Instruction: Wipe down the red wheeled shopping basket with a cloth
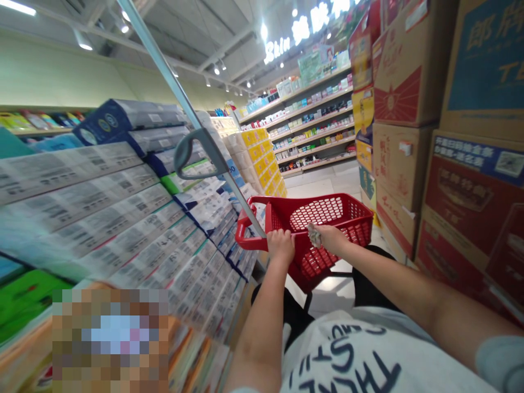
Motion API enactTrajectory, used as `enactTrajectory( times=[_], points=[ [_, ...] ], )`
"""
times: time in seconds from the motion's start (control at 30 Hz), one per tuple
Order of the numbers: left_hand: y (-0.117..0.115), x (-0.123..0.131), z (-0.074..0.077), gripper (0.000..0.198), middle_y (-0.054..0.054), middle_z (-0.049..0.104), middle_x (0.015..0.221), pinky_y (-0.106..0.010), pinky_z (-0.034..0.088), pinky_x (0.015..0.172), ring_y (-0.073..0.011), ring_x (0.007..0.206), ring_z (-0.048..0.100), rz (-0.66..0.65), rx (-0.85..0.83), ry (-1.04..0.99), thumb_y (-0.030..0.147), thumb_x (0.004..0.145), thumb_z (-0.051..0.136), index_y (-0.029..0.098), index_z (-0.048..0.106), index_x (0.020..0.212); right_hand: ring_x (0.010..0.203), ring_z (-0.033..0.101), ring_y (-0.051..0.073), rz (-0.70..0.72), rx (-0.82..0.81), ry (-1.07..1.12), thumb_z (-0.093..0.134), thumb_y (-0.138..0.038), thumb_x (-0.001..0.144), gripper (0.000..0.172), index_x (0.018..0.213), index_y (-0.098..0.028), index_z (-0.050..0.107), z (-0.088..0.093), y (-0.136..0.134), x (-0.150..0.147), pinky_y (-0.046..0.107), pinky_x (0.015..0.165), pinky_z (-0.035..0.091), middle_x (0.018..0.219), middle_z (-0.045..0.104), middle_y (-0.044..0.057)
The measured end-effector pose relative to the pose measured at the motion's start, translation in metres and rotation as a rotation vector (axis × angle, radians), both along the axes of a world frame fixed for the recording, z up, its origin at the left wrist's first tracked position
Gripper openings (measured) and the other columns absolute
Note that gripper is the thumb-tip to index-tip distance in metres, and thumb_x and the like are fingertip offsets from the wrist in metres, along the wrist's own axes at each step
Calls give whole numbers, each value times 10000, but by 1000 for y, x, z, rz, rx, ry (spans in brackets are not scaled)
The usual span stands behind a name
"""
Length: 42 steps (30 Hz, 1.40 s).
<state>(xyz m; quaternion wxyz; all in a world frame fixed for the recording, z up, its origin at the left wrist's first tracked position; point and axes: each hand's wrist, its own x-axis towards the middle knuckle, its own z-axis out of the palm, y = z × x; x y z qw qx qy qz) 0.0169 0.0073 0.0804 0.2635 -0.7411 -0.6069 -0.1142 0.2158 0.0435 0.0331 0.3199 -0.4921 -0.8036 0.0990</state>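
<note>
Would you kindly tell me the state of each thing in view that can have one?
Basket: upright, no goods visible inside.
Pole: slanting up leftward from the basket.
Left hand: closed on the basket's near rim.
Right hand: at the rim, gripping a crumpled scrap.
Cartons: stacked, shut.
Packs: stacked in rows.

The person wears a white T-shirt point(409, 355) of soft, slightly creased cloth. Large dark navy block lettering point(344, 365) is printed across the chest (seen upside down from this view, and only partly readable). The short sleeve point(501, 357) on the right arm looks pale grey-white and ends in a rounded hem above the elbow. Below the shirt there is black legwear point(366, 284), though whether it is trousers or shorts cannot be told. Both forearms are bare down to the left hand point(280, 245) and the right hand point(332, 238).
</note>
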Motion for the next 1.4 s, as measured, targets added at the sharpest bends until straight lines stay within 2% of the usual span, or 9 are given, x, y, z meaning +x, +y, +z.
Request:
enactTrajectory(
  times=[0.1, 0.27, 0.47, 0.67, 0.83, 1.0, 1.2, 1.27, 1.4],
  points=[
    [0, 0, 0, 359, -102, 626, 900, -417, 300, 866, -257, 910, 531, 0, 2, 2, 402, 952, 364, 183, 644, 895, 795, 655, 183, -62, -100, -25, 474, -220, 875, 278, 1078, -193, 663, 4, -1, 0, 249, 688, 437, 907, 716, 65],
    [0, 0, -1, 367, -104, 628, 911, -409, 303, 864, -255, 919, 530, 3, 3, 0, 406, 956, 354, 184, 644, 911, 1007, 613, 220, 13, 132, -105, 495, -169, 849, 337, 1153, -140, 636, 2, -4, 0, 311, 908, 405, 1059, 693, 119],
    [0, 1, -1, 373, -103, 630, 919, -407, 300, 875, -253, 920, 531, 22, -11, 3, 418, 956, 351, 190, 643, 912, 744, 645, 175, -129, -177, -4, 510, -227, 850, 244, 1012, -187, 687, 13, -4, 0, 237, 648, 420, 863, 719, 66],
    [0, 0, -1, 360, -106, 625, 910, -410, 298, 870, -255, 918, 529, 4, -5, -22, 411, 951, 366, 186, 645, 913, 966, 627, 200, 8, 44, -34, 504, -197, 860, 336, 1167, -177, 640, 8, -6, -2, 265, 820, 425, 1081, 693, 97],
    [0, 0, -1, 366, -110, 625, 907, -416, 300, 869, -256, 914, 532, -2, -6, -21, 405, 952, 361, 182, 646, 901, 742, 642, 187, -114, -158, -2, 461, -245, 876, 270, 1010, -190, 690, 10, -5, 0, 249, 618, 404, 866, 717, 68],
    [0, 0, -1, 362, -106, 621, 896, -416, 302, 861, -255, 906, 534, -1, 1, -6, 402, 953, 361, 178, 639, 892, 829, 636, 185, -35, -43, -33, 475, -230, 862, 295, 1077, -190, 673, 13, -7, 0, 244, 673, 400, 964, 711, 78],
    [1, -1, -2, 345, -97, 622, 893, -417, 306, 855, -258, 908, 533, -6, 7, -8, 402, 951, 375, 182, 633, 889, 757, 629, 166, -156, -299, 102, 527, -218, 794, 248, 966, -186, 703, 19, 0, 3, 222, 610, 383, 863, 714, 43],
    [1, -1, -2, 341, -97, 623, 898, -416, 304, 859, -255, 910, 531, -5, 4, -10, 403, 951, 378, 184, 632, 894, 777, 631, 171, -114, -234, 32, 526, -228, 807, 271, 1017, -187, 693, 17, -2, 4, 228, 637, 394, 885, 714, 50],
    [1, -1, -3, 342, -98, 624, 904, -414, 301, 865, -255, 920, 528, 0, -2, -16, 407, 951, 379, 184, 632, 896, 949, 617, 182, -25, 1, -71, 500, -225, 854, 374, 1208, -201, 620, 11, -9, 3, 245, 790, 404, 1086, 690, 79]
  ],
)
